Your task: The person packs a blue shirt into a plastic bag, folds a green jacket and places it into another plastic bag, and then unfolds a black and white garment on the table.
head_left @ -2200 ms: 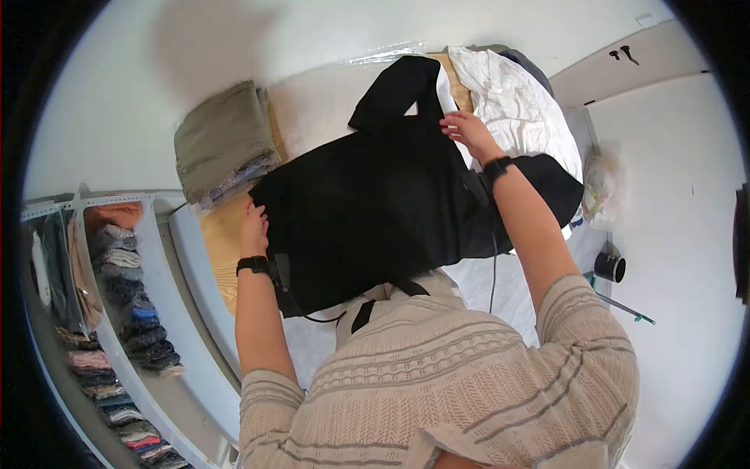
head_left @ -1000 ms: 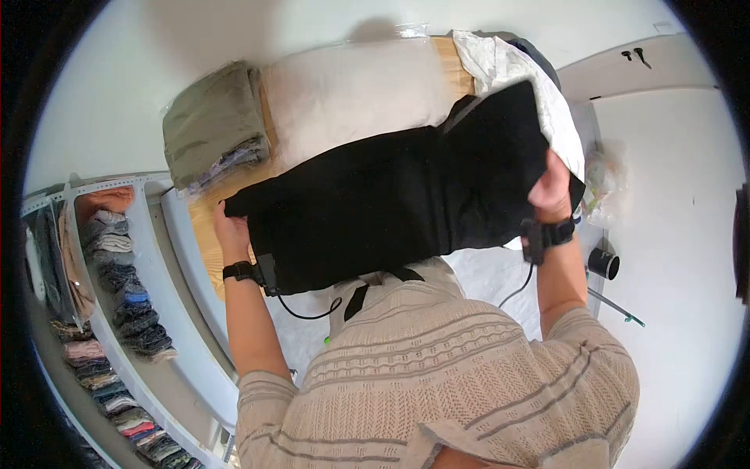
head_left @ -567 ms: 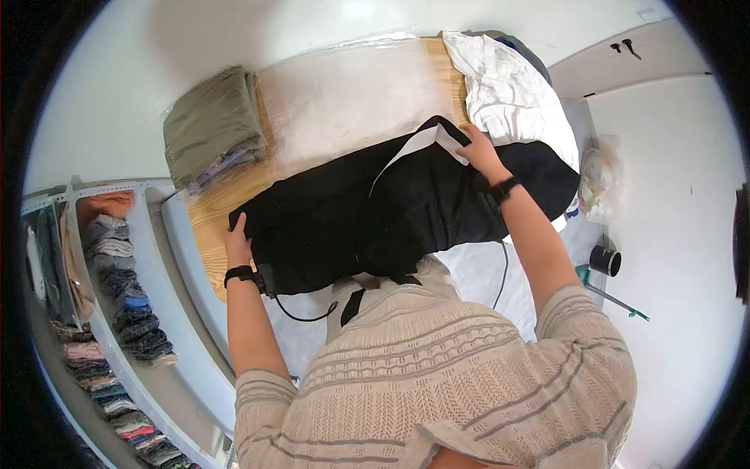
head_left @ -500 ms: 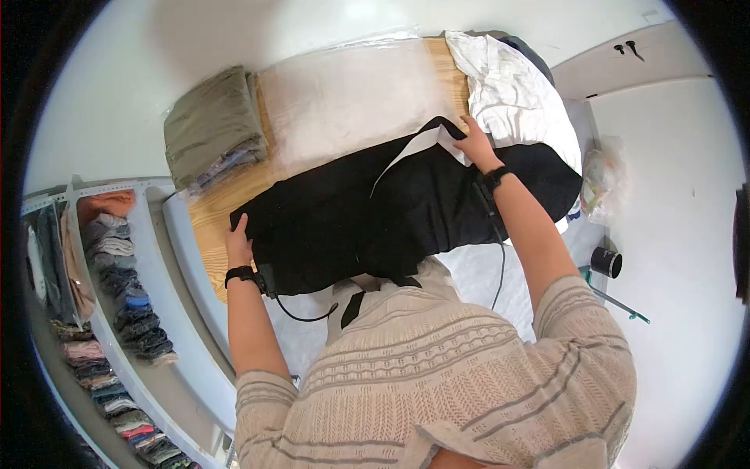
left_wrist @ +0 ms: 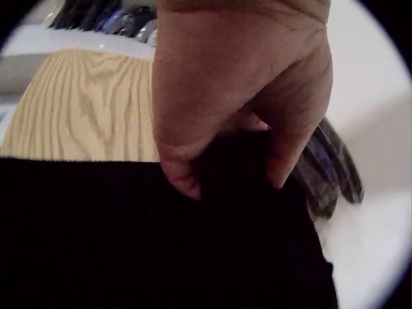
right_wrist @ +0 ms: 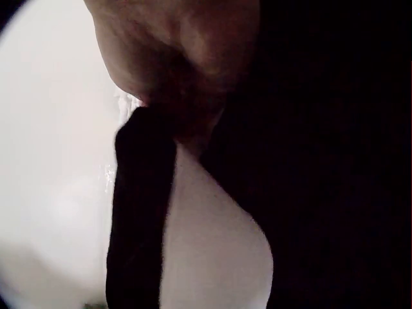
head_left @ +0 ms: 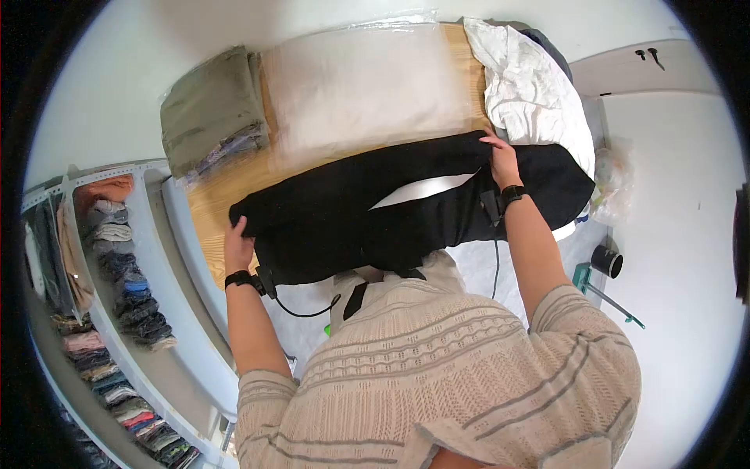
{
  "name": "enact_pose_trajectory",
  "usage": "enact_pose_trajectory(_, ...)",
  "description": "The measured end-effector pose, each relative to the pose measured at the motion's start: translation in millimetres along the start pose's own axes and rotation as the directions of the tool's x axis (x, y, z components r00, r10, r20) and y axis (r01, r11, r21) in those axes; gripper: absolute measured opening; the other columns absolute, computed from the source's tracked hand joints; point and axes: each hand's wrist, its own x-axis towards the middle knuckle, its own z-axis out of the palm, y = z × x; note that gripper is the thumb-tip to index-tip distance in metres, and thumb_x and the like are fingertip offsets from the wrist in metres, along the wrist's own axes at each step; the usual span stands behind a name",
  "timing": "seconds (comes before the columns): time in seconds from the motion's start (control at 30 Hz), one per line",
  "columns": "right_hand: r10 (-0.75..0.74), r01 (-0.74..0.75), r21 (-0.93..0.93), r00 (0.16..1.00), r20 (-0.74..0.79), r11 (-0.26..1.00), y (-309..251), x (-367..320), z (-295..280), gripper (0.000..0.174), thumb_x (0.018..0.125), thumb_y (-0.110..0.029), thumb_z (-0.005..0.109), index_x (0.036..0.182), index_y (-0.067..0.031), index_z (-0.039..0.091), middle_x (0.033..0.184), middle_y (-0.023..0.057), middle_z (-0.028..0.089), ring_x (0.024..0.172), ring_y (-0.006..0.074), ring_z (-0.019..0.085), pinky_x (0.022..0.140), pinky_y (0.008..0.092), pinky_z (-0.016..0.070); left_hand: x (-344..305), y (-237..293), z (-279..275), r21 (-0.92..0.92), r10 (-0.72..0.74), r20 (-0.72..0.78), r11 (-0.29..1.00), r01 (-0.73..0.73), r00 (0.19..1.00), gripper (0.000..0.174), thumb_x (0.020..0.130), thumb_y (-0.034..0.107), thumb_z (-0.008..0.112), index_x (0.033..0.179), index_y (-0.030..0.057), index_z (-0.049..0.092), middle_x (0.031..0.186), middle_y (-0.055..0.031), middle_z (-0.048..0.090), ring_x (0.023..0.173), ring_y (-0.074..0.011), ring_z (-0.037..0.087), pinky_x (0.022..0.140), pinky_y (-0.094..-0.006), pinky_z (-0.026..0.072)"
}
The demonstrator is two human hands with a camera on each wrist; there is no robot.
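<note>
A black garment (head_left: 328, 219) lies folded lengthwise along the table's near side, with a narrow white patch (head_left: 426, 190) showing between its layers. At its left end my left hand (head_left: 237, 244) grips the edge; in the left wrist view the thumb and fingers of that hand (left_wrist: 238, 90) are bent round the black cloth (left_wrist: 129, 238). My right hand (head_left: 502, 162) pinches the far edge towards the right end. In the right wrist view the right hand (right_wrist: 187, 58) is dark, its fingertips hidden at the cloth, beside the white patch (right_wrist: 212, 238).
Clear plastic packaging (head_left: 367, 86) lies on the wooden table (head_left: 211, 234) behind the garment. A bagged olive stack (head_left: 211, 117) stands back left, rumpled white cloth (head_left: 531, 94) back right. Shelves of folded clothes (head_left: 129, 273) are at the left; a black cylinder (head_left: 606, 262) is at the right.
The garment's short sleeve and upper part have been folded down into a long strip. Since half a second ago my right hand has drawn the far edge rightward, and the white patch has narrowed.
</note>
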Motion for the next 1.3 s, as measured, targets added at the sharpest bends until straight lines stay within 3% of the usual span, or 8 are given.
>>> enact_pose_trajectory(0.03, 0.004, -0.004, 0.003, 1.000, -0.002, 1.000, -3.1, -4.6, 1.9, 0.032, 0.075, 0.012, 0.038, 0.089, 0.0049, 0.066, 0.131, 0.0104, 0.048, 0.087, 0.0151, 0.057, 0.071, 0.0226, 0.0441, 0.7, -3.4, -2.1, 0.247, -0.096, -0.050, 0.963, 0.106, 0.994, 0.034, 0.084, 0.017, 0.059, 0.116, 0.0091, 0.049, 0.110, -0.0061, 0.058, 0.096, -0.0209, 0.056, 0.081, -0.0372, 0.0439)
enact_pose_trajectory(0.1, 0.121, -0.131, -0.236, 0.991, -0.058, 0.963, -28.0, -16.7, 13.0, 0.030, 0.076, 0.011, 0.039, 0.089, 0.0057, 0.065, 0.129, 0.0124, 0.049, 0.086, 0.0151, 0.057, 0.071, 0.0230, 0.0442, 9.9, -10.9, -11.0, 0.232, -0.114, 0.025, 0.967, 0.105, 0.993, 0.033, 0.083, 0.017, 0.059, 0.115, 0.0096, 0.051, 0.109, -0.0051, 0.058, 0.096, -0.0200, 0.055, 0.081, -0.0372, 0.0432)
enact_pose_trajectory(0.27, 0.148, -0.209, -0.111, 0.901, -0.407, 0.972, -44.4, -36.2, 49.5, 0.012, 0.079, -0.005, 0.057, 0.085, 0.0055, 0.059, 0.098, 0.0046, 0.059, 0.070, 0.0104, 0.051, 0.058, 0.0234, 0.0404, 13.2, -1.1, -7.6, 0.133, -0.208, 0.089, 0.972, 0.195, 0.974, 0.036, 0.085, 0.029, 0.058, 0.114, 0.0071, 0.054, 0.111, -0.0045, 0.059, 0.097, -0.0177, 0.056, 0.081, -0.0316, 0.0443)
enact_pose_trajectory(0.37, 0.360, -0.435, -0.249, 0.885, -0.296, 0.865, -39.3, -50.5, 68.4, 0.042, 0.072, -0.029, 0.075, 0.099, -0.0031, 0.055, 0.092, 0.0030, 0.058, 0.078, 0.0137, 0.052, 0.060, 0.0297, 0.0426, 9.0, 6.3, 3.8, 0.213, -0.210, 0.018, 0.956, 0.201, 0.978, 0.040, 0.088, 0.033, 0.057, 0.115, 0.0031, 0.055, 0.111, -0.0058, 0.060, 0.099, -0.0164, 0.058, 0.081, -0.0270, 0.0452)
enact_pose_trajectory(0.57, 0.356, -0.343, 0.278, 0.935, 0.006, 0.897, -24.9, -51.2, 54.0, 0.029, 0.092, -0.020, 0.052, 0.116, -0.0051, 0.050, 0.113, 0.0081, 0.058, 0.104, 0.0232, 0.055, 0.091, 0.0391, 0.0436, -30.8, 22.4, 16.2, 0.058, 0.070, 0.101, 0.995, -0.076, 0.992, 0.035, 0.089, 0.022, 0.057, 0.116, 0.0000, 0.052, 0.110, -0.0076, 0.060, 0.098, -0.0183, 0.058, 0.086, -0.0297, 0.0454)
enact_pose_trajectory(0.73, 0.337, -0.331, 0.496, 0.938, 0.082, 0.803, -45.9, -63.4, 39.9, 0.034, 0.092, -0.026, 0.052, 0.117, -0.0039, 0.050, 0.115, 0.0092, 0.057, 0.106, 0.0252, 0.054, 0.091, 0.0405, 0.0431, -91.5, 34.1, 1.7, -0.151, 0.154, 0.084, 0.978, -0.140, 0.984, 0.035, 0.091, 0.022, 0.054, 0.116, -0.0012, 0.051, 0.109, -0.0097, 0.060, 0.098, -0.0206, 0.059, 0.085, -0.0332, 0.0477)
enact_pose_trajectory(1.13, 0.203, -0.254, 0.444, 0.966, 0.159, 0.859, -117.0, -3.2, 81.5, 0.039, 0.092, -0.033, 0.049, 0.113, -0.0006, 0.056, 0.109, 0.0103, 0.062, 0.097, 0.0239, 0.060, 0.088, 0.0371, 0.0471, -42.1, 99.7, 58.7, -0.189, 0.421, -0.059, 0.886, -0.424, 0.905, 0.031, 0.087, 0.028, 0.059, 0.106, 0.0035, 0.059, 0.103, -0.0093, 0.063, 0.094, -0.0218, 0.061, 0.080, -0.0337, 0.0489)
enact_pose_trajectory(1.3, 0.243, -0.263, 0.484, 0.964, 0.106, 0.835, -105.4, 23.4, 107.8, 0.040, 0.092, -0.034, 0.050, 0.116, -0.0024, 0.054, 0.111, 0.0104, 0.061, 0.099, 0.0238, 0.059, 0.088, 0.0377, 0.0469, 57.3, 72.1, 17.9, -0.291, 0.110, -0.039, 0.950, -0.117, 0.993, 0.029, 0.084, 0.026, 0.063, 0.103, 0.0040, 0.061, 0.101, -0.0078, 0.064, 0.091, -0.0209, 0.061, 0.078, -0.0325, 0.0489)
